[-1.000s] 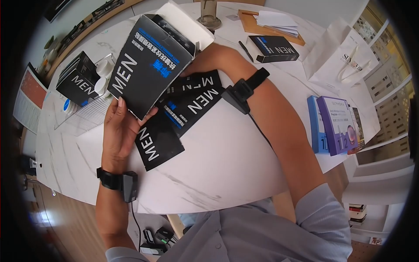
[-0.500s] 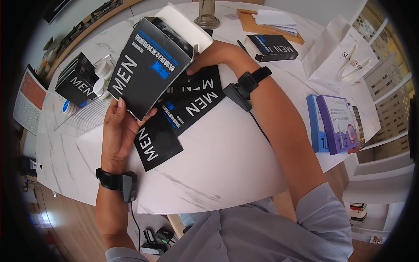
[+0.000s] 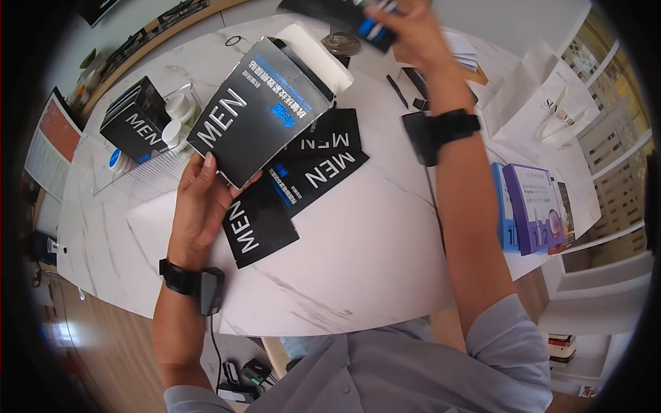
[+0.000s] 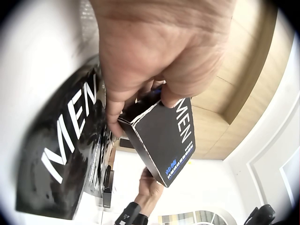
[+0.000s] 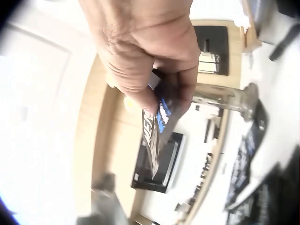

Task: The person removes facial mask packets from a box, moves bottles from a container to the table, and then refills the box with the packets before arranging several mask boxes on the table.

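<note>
My left hand grips the lower end of a black cardboard box marked MEN, tilted over the table. A white flap stands out at the box's upper end. Up at the top edge of the head view, my right hand pinches a flat black sachet with white and blue print; it is blurred there. Several more black MEN sachets lie overlapping on the tabletop, one nearest me and another partly under the box in this view.
At the left, another black MEN box stands beside white jars and a clear rack. Along the right are a white paper bag, a purple box and a blue one. A black pen lies farther back.
My right hand has come out from behind the box and swung up and right, carrying a black sachet. The left hand keeps its grip on the box. The head view has shifted slightly.
</note>
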Action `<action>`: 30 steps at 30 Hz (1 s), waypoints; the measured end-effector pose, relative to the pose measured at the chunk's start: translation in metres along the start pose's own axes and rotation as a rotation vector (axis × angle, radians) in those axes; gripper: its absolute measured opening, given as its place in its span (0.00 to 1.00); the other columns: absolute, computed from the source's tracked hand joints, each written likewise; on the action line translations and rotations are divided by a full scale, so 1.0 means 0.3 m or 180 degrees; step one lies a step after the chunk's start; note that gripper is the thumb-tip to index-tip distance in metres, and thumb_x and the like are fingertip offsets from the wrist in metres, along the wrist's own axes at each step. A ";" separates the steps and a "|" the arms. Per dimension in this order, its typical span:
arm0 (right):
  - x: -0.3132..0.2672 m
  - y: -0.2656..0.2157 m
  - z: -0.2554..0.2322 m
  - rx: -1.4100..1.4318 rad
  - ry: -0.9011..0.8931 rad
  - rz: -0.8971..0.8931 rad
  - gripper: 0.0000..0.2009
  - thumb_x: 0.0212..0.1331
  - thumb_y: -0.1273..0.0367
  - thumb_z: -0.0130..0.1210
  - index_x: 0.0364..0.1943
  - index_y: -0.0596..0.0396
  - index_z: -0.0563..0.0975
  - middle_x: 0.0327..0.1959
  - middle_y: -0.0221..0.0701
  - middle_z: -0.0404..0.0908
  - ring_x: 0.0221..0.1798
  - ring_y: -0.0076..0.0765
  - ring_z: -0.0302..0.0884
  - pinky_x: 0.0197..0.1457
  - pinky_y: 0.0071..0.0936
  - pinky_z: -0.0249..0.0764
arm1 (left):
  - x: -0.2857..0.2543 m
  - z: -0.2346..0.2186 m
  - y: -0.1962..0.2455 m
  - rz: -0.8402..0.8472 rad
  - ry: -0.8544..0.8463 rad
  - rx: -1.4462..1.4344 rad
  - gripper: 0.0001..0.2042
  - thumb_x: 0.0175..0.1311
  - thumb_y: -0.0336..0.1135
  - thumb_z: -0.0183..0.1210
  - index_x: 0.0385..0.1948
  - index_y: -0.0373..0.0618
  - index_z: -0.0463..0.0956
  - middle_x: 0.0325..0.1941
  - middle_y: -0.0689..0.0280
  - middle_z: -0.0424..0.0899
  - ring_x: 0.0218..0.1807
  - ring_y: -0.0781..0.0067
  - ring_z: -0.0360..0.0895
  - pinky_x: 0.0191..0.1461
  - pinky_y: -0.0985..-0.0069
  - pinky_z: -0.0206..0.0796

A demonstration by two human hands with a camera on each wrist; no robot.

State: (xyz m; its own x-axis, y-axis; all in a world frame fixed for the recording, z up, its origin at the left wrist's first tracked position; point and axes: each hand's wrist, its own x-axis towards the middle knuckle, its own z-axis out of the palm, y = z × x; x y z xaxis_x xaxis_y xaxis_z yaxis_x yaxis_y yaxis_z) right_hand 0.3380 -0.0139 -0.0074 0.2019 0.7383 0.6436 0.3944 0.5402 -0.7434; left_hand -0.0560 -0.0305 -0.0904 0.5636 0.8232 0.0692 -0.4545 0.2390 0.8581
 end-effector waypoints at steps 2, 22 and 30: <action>0.029 -0.106 -0.032 0.1132 0.0060 -0.0597 0.21 0.61 0.74 0.66 0.57 0.63 0.74 0.49 0.33 0.84 0.48 0.25 0.83 0.50 0.22 0.82 | 0.001 0.003 0.000 0.0001 0.0047 0.0134 0.22 0.80 0.40 0.50 0.67 0.37 0.62 0.69 0.54 0.73 0.68 0.54 0.76 0.72 0.45 0.69; -0.032 -0.368 -0.121 -0.1129 -0.1904 -0.0579 0.24 0.56 0.74 0.69 0.59 0.59 0.79 0.53 0.33 0.82 0.57 0.30 0.77 0.63 0.28 0.72 | 0.003 0.006 -0.001 0.0003 0.0047 0.0176 0.22 0.80 0.41 0.49 0.67 0.36 0.61 0.69 0.54 0.72 0.69 0.54 0.75 0.72 0.48 0.71; -0.060 -0.442 -0.033 -0.1165 -0.2219 -0.0342 0.25 0.58 0.71 0.68 0.61 0.59 0.76 0.53 0.37 0.82 0.57 0.33 0.77 0.62 0.28 0.72 | 0.002 0.003 -0.002 -0.0010 -0.0077 0.0248 0.22 0.80 0.40 0.49 0.68 0.37 0.60 0.71 0.53 0.71 0.70 0.53 0.74 0.71 0.48 0.71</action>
State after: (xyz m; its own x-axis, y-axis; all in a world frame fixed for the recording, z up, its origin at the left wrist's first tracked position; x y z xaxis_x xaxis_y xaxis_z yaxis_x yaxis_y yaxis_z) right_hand 0.2909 -0.1029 0.0814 -0.4142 0.8376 0.3562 0.6738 0.5452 -0.4988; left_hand -0.0547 -0.0306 -0.0902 0.5819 0.8095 0.0779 -0.3982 0.2001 0.8952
